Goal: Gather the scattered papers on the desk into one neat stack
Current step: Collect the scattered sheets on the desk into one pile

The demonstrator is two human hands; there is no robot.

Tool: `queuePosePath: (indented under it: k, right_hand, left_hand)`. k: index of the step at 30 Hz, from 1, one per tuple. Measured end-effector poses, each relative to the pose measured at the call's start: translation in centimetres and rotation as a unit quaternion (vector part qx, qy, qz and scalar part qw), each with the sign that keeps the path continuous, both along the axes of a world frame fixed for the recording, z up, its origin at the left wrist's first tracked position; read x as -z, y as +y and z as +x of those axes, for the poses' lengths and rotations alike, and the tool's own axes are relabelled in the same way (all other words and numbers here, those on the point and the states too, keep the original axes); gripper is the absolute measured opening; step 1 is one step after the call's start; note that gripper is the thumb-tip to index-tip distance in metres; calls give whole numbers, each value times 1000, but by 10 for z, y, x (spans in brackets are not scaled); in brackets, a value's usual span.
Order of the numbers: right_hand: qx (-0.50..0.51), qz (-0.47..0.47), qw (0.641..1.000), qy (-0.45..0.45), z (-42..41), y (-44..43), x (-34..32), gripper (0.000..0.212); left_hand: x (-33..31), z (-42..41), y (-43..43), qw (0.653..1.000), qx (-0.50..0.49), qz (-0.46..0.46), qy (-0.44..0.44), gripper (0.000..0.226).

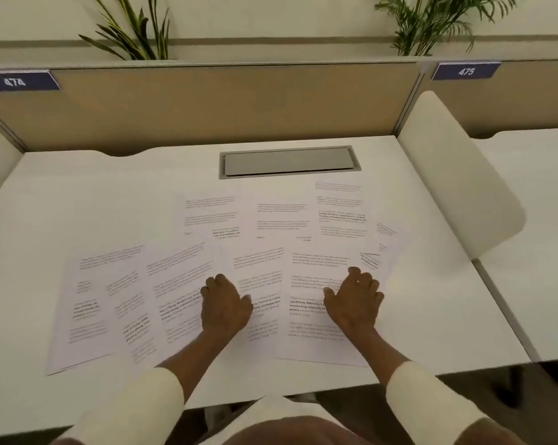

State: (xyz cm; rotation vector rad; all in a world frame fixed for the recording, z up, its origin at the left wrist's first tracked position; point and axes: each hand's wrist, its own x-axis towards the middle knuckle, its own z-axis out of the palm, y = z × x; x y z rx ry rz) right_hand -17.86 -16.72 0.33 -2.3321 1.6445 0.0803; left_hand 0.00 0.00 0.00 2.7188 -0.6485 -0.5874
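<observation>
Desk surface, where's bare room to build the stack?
Bare desk lies left of the papers, and a narrower strip runs between them and the right edge. The middle is crowded: overlapping sheets reach the grey cable hatch, with the left hand and right hand resting on them.

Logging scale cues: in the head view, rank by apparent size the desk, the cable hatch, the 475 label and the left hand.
1. desk
2. cable hatch
3. left hand, though nearness enlarges it
4. 475 label, farthest away

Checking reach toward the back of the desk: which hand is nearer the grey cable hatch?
Right. The right hand rests on papers almost directly below the grey cable hatch; the left hand lies further left.
</observation>
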Motion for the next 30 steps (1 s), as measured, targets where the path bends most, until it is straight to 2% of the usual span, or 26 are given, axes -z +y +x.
queuePosePath:
  k: [4,9,16,21,24,27,30]
  right_hand:
    - [106,38,993,28,-21,-6,10,79]
    - [134,78,987,31,-32,-11,18,83]
    - [57,59,996,23,-21,1,22,69]
    - [-8,36,999,23,-8,20,25,62]
    - [-39,21,999,26,-1,26,28,60]
    - [-62,17,997,29,5,29,31,63]
    - [-90,22,995,22,8,32,35,74]
  left_hand:
    - [7,-6,2,997,-62,-7,34,77]
    - [10,-9,-5,991,-121,-34,49,83]
    - [16,-9,-13,983,-162,-52,71,88]
    - [16,-3,-19,961,-223,-91,138,89]
    - [16,2,-22,945,-253,-112,175,81]
    - [19,4,-20,933,-261,-128,212,59]
    - [21,3,-19,939,-252,-128,197,56]
